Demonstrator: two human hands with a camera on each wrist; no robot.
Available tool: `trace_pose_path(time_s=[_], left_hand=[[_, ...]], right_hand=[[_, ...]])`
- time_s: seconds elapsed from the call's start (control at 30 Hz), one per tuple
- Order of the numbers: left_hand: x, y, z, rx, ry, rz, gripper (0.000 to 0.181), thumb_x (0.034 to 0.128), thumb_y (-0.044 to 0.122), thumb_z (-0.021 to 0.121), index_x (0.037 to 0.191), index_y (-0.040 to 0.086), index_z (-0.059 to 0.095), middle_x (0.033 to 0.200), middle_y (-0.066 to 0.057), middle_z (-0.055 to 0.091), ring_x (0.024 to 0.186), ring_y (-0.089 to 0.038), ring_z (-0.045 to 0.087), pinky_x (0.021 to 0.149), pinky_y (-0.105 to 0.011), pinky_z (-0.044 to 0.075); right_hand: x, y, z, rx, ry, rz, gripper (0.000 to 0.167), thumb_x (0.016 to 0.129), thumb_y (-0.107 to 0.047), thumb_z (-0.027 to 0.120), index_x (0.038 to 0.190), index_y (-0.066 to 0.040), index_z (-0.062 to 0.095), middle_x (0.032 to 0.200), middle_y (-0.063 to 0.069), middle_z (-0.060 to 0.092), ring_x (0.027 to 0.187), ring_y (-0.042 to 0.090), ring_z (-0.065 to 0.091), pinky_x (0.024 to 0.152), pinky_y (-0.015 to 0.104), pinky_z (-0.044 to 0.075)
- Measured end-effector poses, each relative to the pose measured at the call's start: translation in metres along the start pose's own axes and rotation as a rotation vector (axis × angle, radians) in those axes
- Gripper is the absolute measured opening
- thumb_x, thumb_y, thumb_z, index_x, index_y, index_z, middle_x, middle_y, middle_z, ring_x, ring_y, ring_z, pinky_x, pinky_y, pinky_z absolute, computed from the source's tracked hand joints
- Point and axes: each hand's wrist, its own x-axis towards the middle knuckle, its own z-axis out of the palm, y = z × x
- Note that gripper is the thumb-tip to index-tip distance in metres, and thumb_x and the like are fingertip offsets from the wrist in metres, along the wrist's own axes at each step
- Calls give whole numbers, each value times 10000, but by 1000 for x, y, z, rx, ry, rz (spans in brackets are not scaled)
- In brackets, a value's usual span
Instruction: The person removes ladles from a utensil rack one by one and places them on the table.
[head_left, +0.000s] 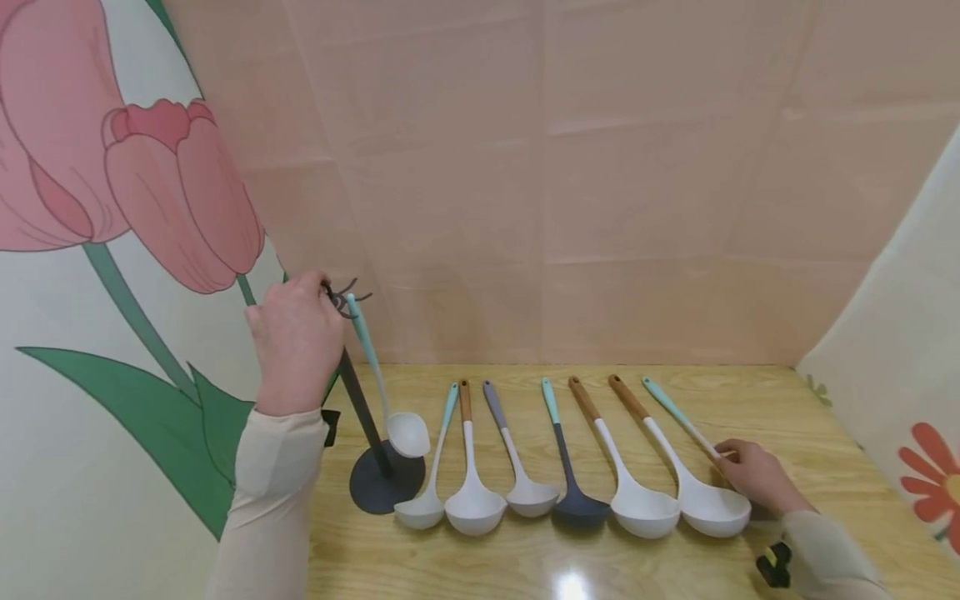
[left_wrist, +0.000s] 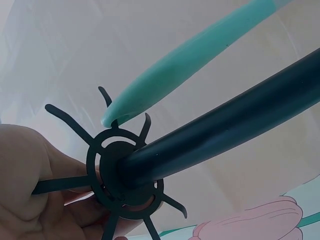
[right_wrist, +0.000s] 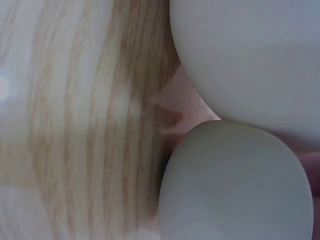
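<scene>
At the top of a black utensil stand [head_left: 363,400], my left hand [head_left: 296,342] grips the hook ring [left_wrist: 117,200]. From one hook hangs a ladle with a turquoise handle [left_wrist: 170,75] and a white bowl [head_left: 408,434]. Far right, my right hand [head_left: 757,475] holds the shaft of another turquoise-handled ladle [head_left: 675,406], which lies at a slant. Its bowl is hidden in the head view; in the right wrist view a pale bowl [right_wrist: 235,185] shows close up, touching a larger white bowl [right_wrist: 260,55]. That larger one seems to belong to the neighbouring wooden-handled ladle [head_left: 712,508].
Several more ladles lie in a row on the wood-grain table [head_left: 480,575], among them a dark one [head_left: 579,508] and a purple-handled one [head_left: 532,497]. The stand's round base [head_left: 367,492] sits left of them. A pinkish cloth wall [head_left: 540,183] rises behind.
</scene>
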Motion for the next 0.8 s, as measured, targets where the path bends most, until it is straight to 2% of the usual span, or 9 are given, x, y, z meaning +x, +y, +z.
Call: trace_pose_path(time_s=[0.2,0.33,0.4,0.5,0.6,0.7,0.8], left_hand=[[0,1,-1,-4,-10,-2,321,995,63,393,1074,10,700,987,-207,715,894,-441,599,776,-612,390],[0,1,-1,-4,-13,0,309,995,57,399,1063,9,697,975,-207,713,887,-438,598,777,-613,389],[0,1,-1,-1,-10,3,303,993,54,405,1062,9,696,970,-203,714,878,-433,599,775,-608,392],[0,0,0,13,-1,14,295,984,45,411,1050,2,695,956,-206,714,868,-434,606,775,-611,398],[0,0,0,31,0,28,293,977,37,413,1051,-7,693,951,-216,712,860,-439,619,779,-615,402],[1,-2,-1,51,-7,40,296,982,37,410,1070,-15,687,967,-223,710,868,-442,633,789,-622,408],[0,-2,-1,71,-15,52,307,993,44,405,1106,-17,684,993,-221,701,875,-435,641,797,-627,415]], right_hand=[[-1,-4,-2,17,-14,3,393,961,-136,557,1189,184,550,930,232,685,815,267,655,663,382,516],[-1,-4,-1,18,-22,6,402,966,-139,556,1197,190,542,952,256,678,843,298,661,686,413,529],[-1,-3,0,10,-10,-9,404,970,-147,557,1195,188,544,982,300,666,871,357,663,711,458,539],[-1,-4,1,-2,47,-52,392,975,-155,561,1189,173,562,1042,373,633,935,475,641,762,547,527],[-3,-11,3,-13,138,-122,352,954,-124,579,1177,148,595,1068,406,612,967,542,611,785,606,499],[-3,-27,5,-7,211,-187,322,918,-71,598,1171,127,620,1066,393,617,900,492,637,747,581,508],[-6,-51,6,14,229,-216,324,918,-60,597,1192,111,619,1097,376,603,824,386,662,680,495,527]])
